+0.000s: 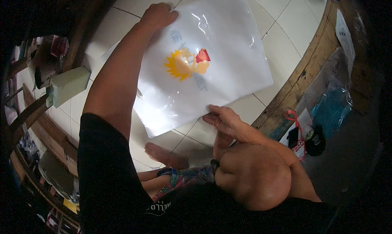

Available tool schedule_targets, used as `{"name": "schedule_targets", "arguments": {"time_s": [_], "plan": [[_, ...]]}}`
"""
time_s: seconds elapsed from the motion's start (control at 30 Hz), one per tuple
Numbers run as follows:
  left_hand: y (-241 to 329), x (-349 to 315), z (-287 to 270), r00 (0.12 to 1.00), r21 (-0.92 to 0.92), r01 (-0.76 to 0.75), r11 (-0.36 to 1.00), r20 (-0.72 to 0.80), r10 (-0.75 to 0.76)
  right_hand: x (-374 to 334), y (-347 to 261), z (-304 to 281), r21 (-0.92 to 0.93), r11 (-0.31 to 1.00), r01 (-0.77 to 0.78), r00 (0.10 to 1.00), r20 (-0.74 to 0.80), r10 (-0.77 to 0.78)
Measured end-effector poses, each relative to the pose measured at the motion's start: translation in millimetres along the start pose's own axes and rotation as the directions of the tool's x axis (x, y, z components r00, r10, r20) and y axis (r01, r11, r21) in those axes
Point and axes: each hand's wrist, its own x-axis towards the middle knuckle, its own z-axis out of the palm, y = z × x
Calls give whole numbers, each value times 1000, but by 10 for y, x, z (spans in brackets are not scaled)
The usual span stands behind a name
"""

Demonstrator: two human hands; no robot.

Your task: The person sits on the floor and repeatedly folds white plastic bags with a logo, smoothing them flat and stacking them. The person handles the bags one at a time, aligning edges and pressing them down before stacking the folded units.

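A large white, shiny plastic sheet (232, 58) lies over the tiled floor in front of me. It carries a yellow, spiky cartoon print with a red patch, and faint lettering shows through. I cannot tell whether it is a single layer or a flat bag. At its far left corner my left hand (160, 16) has its fingers curled in against the edge. My right hand (222, 119) pinches the near edge between thumb and fingers. The undersides of both grips are hidden.
My bare foot (165, 155) rests on the tiles, and my bent knee (261, 177) rises beside my right arm. A worn wooden beam (286, 97) runs along the right. Beyond it lie blue plastic packaging (332, 111) and a red strap (292, 115). A pale green block (69, 86) stands left.
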Motion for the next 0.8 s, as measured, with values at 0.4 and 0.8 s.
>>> {"name": "schedule_targets", "arguments": {"time_s": [0.4,0.8], "plan": [[10,-44,106,991,61,-54,997,-115,61,41,12,70,84,996,16,999,-50,-11],[-919,-1491,508,592,-291,131,948,-743,-310,-595,-952,-688,-755,401,518,455,-154,-877]]}}
